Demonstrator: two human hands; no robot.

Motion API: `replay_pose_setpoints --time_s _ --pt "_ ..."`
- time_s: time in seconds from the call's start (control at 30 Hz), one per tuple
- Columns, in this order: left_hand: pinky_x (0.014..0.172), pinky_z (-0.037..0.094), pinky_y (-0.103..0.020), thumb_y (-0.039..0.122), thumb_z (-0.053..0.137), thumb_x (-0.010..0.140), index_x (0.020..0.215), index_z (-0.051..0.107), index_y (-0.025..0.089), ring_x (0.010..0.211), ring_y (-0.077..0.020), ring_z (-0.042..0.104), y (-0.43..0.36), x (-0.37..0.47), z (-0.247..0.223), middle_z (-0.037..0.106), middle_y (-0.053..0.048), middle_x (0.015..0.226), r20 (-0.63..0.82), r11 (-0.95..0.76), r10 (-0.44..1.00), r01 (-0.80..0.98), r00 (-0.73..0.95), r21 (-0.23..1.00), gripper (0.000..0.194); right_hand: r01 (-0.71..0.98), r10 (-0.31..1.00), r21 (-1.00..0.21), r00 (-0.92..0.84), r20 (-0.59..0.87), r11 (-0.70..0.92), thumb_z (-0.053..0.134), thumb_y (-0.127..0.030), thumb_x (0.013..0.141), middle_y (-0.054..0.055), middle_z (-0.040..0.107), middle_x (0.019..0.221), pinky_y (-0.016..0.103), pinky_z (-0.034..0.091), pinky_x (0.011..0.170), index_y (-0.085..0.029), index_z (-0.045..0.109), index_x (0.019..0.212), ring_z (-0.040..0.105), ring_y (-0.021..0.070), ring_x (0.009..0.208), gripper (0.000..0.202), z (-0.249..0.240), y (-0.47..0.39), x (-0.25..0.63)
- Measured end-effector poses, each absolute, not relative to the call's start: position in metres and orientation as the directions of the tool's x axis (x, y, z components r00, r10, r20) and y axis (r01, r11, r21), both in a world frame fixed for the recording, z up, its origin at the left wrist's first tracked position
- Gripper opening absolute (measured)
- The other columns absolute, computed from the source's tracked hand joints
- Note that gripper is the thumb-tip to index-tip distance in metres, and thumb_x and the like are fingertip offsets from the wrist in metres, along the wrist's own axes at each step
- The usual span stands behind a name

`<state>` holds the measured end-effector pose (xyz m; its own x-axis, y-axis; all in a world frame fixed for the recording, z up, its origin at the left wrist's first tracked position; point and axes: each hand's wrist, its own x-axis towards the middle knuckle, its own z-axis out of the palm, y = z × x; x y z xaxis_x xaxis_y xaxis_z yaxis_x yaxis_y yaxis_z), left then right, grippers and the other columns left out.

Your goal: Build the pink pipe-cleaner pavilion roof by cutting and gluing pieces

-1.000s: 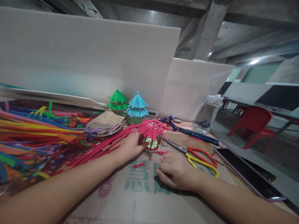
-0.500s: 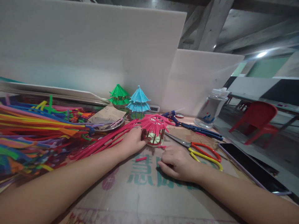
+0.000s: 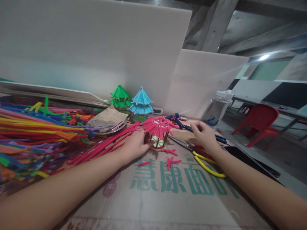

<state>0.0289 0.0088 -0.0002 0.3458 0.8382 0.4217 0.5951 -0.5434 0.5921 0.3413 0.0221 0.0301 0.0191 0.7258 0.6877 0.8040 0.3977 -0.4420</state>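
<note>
A small pavilion [image 3: 158, 127] with a pink pipe-cleaner roof, brown posts and a pale round base stands upright on the cardboard [image 3: 148, 204]. My left hand [image 3: 135, 144] is at its left side, fingers closed round the base edge or a post. Out to the right, my right hand [image 3: 203, 135] is above the dark blue tool, its fingers curled together; whatever they may hold is hidden. Short pink pieces [image 3: 170, 162] lie in front of the pavilion. Scissors [image 3: 203, 163] with yellow and red handles lie partly under my right forearm.
Green [image 3: 120, 95] and blue [image 3: 141, 101] pavilions stand behind. Colourful pipe cleaners [image 3: 35, 124] fill the left side, beside a metal plate [image 3: 115, 130]. A glue gun [image 3: 176, 119], water bottle [image 3: 217, 107] and phone [image 3: 244, 161] are at the back and right.
My right hand has moved right and away from me, from beside the pavilion to the dark blue tool. Several short pink pieces now show where it was. My left hand stays at the pavilion.
</note>
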Motion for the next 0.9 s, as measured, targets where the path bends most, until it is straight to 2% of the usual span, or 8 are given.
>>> replay_pose_setpoints --time_s 0.07,0.13,0.23,0.3,0.47,0.63,0.77,0.9 --pt "0.073 0.049 -0.031 0.029 0.065 0.081 0.092 0.065 0.017 0.084 -0.0253 0.066 0.009 0.029 -0.001 0.069 -0.009 0.085 0.420 -0.541 0.840 0.592 0.344 0.598 0.016 0.795 0.776 -0.486 0.032 0.630 0.361 0.055 -0.034 0.087 0.006 0.066 0.081 0.033 0.049 0.068 -0.017 0.061 0.093 0.061 0.0203 0.072 0.020 0.025 0.034 0.349" --pt "0.074 0.049 -0.031 0.029 0.065 0.081 0.091 0.065 0.017 0.084 -0.0258 0.066 0.010 0.029 -0.001 0.069 -0.009 0.086 0.421 -0.539 0.841 0.584 0.340 0.607 0.017 0.787 0.825 -0.511 0.006 0.565 0.345 0.058 -0.028 0.084 0.013 0.069 0.103 0.038 0.052 0.082 -0.014 0.060 0.115 0.066 0.0238 0.090 0.034 0.022 0.042 0.350" --pt "0.075 0.049 -0.032 0.029 0.066 0.080 0.091 0.065 0.017 0.086 -0.0264 0.066 0.011 0.029 -0.003 0.069 -0.009 0.086 0.423 -0.540 0.841 0.576 0.339 0.614 0.017 0.784 0.878 -0.524 -0.054 0.476 0.332 0.062 -0.023 0.081 0.018 0.065 0.126 0.042 0.048 0.098 -0.013 0.055 0.130 0.063 0.0269 0.112 0.050 0.022 0.052 0.342" --pt "0.076 0.049 -0.033 0.028 0.066 0.080 0.091 0.065 0.017 0.087 -0.0267 0.065 0.012 0.029 -0.004 0.069 -0.010 0.087 0.425 -0.540 0.840 0.583 0.337 0.607 0.016 0.785 0.901 -0.530 -0.079 0.427 0.320 0.066 -0.024 0.081 0.017 0.063 0.130 0.042 0.046 0.100 -0.014 0.054 0.132 0.062 0.0279 0.116 0.054 0.023 0.060 0.336" --pt "0.073 0.049 -0.032 0.030 0.063 0.082 0.091 0.065 0.017 0.086 -0.0259 0.065 0.014 0.028 -0.006 0.069 -0.008 0.085 0.424 -0.546 0.835 0.620 0.349 0.564 0.016 0.792 0.939 -0.559 -0.053 0.340 0.247 0.072 -0.030 0.078 0.014 0.073 0.109 0.038 0.051 0.086 -0.015 0.067 0.111 0.068 0.0287 0.098 0.037 0.025 0.088 0.324" --pt "0.065 0.046 -0.030 0.035 0.057 0.087 0.089 0.064 0.016 0.080 -0.0241 0.064 0.012 0.028 -0.004 0.069 -0.009 0.085 0.400 -0.536 0.840 0.675 0.367 0.508 0.021 0.783 0.959 -0.599 0.012 0.284 0.167 0.075 -0.020 0.072 0.015 0.075 0.085 0.035 0.050 0.072 -0.011 0.069 0.098 0.069 0.0279 0.077 0.028 0.030 0.100 0.317" --pt "0.067 0.047 -0.030 0.032 0.059 0.086 0.089 0.063 0.015 0.082 -0.0238 0.064 0.012 0.028 -0.006 0.068 -0.009 0.087 0.411 -0.540 0.837 0.664 0.360 0.518 0.017 0.704 0.964 -0.689 0.027 0.266 0.170 0.070 -0.025 0.079 0.012 0.074 0.076 0.032 0.052 0.062 -0.015 0.066 0.098 0.069 0.0245 0.067 0.022 0.040 0.084 0.315" --pt "0.079 0.050 -0.035 0.026 0.061 0.083 0.091 0.064 0.015 0.089 -0.0255 0.064 0.013 0.029 -0.004 0.068 -0.009 0.090 0.419 -0.531 0.845 0.608 0.332 0.590 0.014 0.600 0.970 -0.778 0.016 0.241 0.184 0.060 -0.038 0.087 0.012 0.072 0.070 0.036 0.058 0.060 -0.018 0.062 0.080 0.069 0.0243 0.061 0.022 0.050 0.050 0.315"
